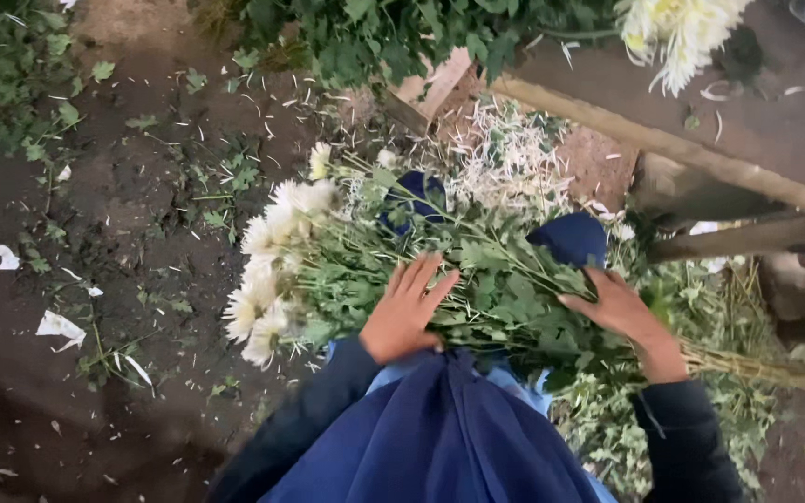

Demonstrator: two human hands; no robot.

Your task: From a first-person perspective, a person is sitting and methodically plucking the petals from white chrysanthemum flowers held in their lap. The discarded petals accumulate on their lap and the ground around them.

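Both hands lie flat and spread on the flower bunch (393, 261). The left hand (407, 312) presses the leaves. The right hand (617, 307) rests nearer the stems.

Both hands are pressing flat on a bunch of white chrysanthemums (393, 270): left hand (405, 312) lying nearer the blooms, right hand (619, 307) resting nearer the bare stem ends (747, 365).

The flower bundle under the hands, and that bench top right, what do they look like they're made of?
The flower bundle looks like fresh plant matter: matte green leaves, thin stems, soft white petals. The left hand and right hand press flat on it. The bench looks like rough, unfinished wood, dull brown with a pale worn edge, though blur leaves this open.
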